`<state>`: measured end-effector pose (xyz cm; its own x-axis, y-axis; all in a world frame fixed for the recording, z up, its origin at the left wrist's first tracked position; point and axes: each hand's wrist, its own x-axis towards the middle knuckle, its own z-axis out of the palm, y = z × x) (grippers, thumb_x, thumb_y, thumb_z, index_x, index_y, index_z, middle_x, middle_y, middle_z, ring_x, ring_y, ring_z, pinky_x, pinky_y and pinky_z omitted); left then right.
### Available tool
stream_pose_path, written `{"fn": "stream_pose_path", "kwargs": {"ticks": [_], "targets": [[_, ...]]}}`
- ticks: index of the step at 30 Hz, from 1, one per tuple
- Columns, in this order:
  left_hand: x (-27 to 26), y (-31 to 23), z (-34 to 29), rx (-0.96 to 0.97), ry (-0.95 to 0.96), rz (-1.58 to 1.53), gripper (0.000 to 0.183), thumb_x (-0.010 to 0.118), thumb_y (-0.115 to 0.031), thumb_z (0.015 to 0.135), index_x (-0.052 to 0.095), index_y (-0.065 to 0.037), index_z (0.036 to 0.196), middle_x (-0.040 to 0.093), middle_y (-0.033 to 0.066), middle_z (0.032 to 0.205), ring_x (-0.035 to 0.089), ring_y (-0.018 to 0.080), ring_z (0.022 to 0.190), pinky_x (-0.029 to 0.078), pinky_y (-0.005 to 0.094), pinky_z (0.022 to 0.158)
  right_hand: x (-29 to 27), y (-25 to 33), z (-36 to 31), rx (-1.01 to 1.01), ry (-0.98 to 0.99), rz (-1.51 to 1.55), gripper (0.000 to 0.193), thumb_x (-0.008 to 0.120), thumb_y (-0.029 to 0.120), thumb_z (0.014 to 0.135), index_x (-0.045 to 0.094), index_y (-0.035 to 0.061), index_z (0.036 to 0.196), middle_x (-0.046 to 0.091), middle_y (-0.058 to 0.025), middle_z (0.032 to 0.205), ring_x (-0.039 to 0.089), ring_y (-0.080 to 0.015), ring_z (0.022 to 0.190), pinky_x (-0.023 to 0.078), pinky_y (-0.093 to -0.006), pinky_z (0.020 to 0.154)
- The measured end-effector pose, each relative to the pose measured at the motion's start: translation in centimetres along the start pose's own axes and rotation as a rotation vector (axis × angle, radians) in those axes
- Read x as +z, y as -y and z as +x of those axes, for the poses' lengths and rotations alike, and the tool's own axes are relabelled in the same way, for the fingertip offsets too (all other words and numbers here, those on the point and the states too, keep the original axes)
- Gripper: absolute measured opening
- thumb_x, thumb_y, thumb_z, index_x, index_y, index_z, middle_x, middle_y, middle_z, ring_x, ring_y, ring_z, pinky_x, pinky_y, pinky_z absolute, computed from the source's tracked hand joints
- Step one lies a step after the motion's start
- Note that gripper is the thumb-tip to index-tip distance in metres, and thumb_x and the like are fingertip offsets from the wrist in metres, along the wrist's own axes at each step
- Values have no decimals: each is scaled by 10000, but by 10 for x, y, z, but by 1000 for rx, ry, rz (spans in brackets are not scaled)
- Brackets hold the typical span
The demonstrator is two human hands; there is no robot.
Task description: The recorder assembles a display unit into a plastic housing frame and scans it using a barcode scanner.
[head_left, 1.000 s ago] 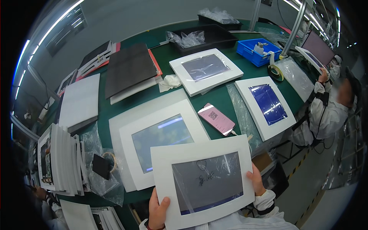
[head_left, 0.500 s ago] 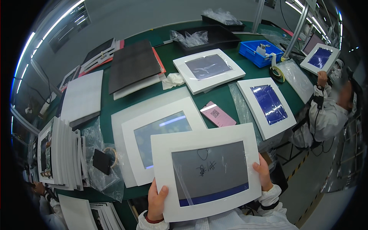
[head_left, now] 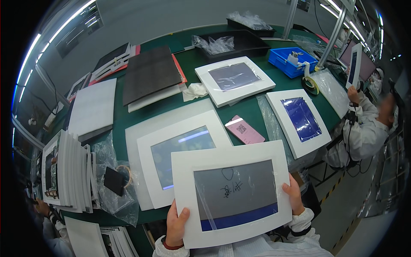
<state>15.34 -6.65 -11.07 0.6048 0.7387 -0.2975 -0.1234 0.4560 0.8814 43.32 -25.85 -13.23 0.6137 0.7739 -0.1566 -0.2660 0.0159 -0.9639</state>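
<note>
Holding the white-framed display panel [head_left: 233, 195] calls for an edge grip, and that is the grip shown. The panel is carried clear of the desk [head_left: 252, 113], above its near edge, tilted toward the person so that the grey screen area faces up. It is judged to be stiff and flat, moderately light, and fragile across the screen; a loose transparent film lies over the screen and is likely to be slippery, so the screen area is best left untouched.

The left hand [head_left: 176, 225] is closed on the lower left corner of the frame, the thumb laid on the front face and the fingers hidden behind. The right hand [head_left: 294, 193] is closed on the right edge of the frame, thumb in front, fingers behind. Both forearms, in white sleeves, are raised from the lower edge of the view, wrists bent slightly inward.

Support at two opposite edges is judged to keep the panel from flexing or twisting.

A second framed panel [head_left: 182, 154] lies flat on the desk just beyond the held one, and is partly covered by it. A pink card [head_left: 245, 129] rests near the desk's middle. A third panel with a blue screen [head_left: 299, 120] lies toward the right edge.
</note>
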Motion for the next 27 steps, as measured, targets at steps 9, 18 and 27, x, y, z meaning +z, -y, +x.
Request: {"fn": "stream_pose_path", "kwargs": {"ticks": [9,18,27], "targets": [[-2,1,0,-6,2,-2,600,615,-315,882,370,39,1301,541,79,1110,530,127,955,432,249,829,1,1,1,10,-4,-6,598,614,309,839,402,-40,1276,532,-98,1132,501,-154,1026,384,-261,907],[-1,0,0,8,-4,-27,580,614,-289,885,375,41,1298,540,83,1120,532,132,963,431,253,838,-1,-1,2,10,5,8,636,629,307,830,381,-41,1301,524,-98,1155,498,-159,1042,381,-263,916],[-1,3,2,13,1,-39,558,611,-267,892,376,43,1294,540,82,1126,532,134,975,430,257,848,-2,-3,5,10,-1,4,643,624,302,824,374,-44,1306,522,-102,1164,495,-163,1053,379,-267,922]]}}
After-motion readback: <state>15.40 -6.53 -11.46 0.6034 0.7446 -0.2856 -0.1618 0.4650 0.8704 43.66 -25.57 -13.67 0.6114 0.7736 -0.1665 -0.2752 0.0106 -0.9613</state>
